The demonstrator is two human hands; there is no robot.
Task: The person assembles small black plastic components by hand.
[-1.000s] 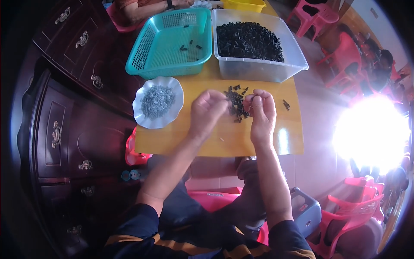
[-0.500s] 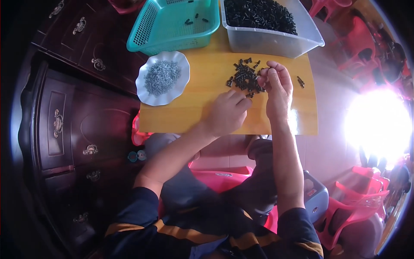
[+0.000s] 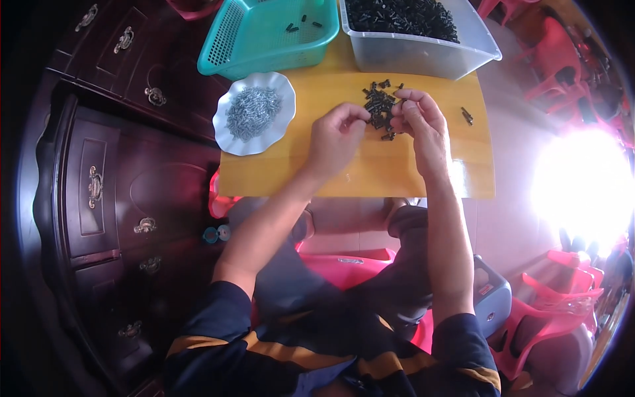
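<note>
A loose pile of small black cylindrical parts (image 3: 380, 106) lies on the yellow wooden table (image 3: 304, 92). At its left edge my left hand (image 3: 338, 135) has thumb and fingertips pinched together; whatever is between them is too small to make out. My right hand (image 3: 421, 122) is at the pile's right side, its fingers curled and thumb pressed to them, and what they hold is hidden. A white scalloped dish (image 3: 283, 119) full of small silvery metal pieces (image 3: 253, 112) stands to the left. One black part (image 3: 467, 116) lies apart at the right.
A turquoise perforated basket (image 3: 264, 66) with several black parts stands at the back left. Beside it is a translucent tub (image 3: 423, 59) heaped with black parts. Dark drawers (image 3: 92, 178) rise on the left; pink plastic chairs (image 3: 549, 304) stand at the right.
My left hand has moved up and slightly left, to the pile's left edge. My right hand stays near the pile's right side. The whole view has shifted slightly.
</note>
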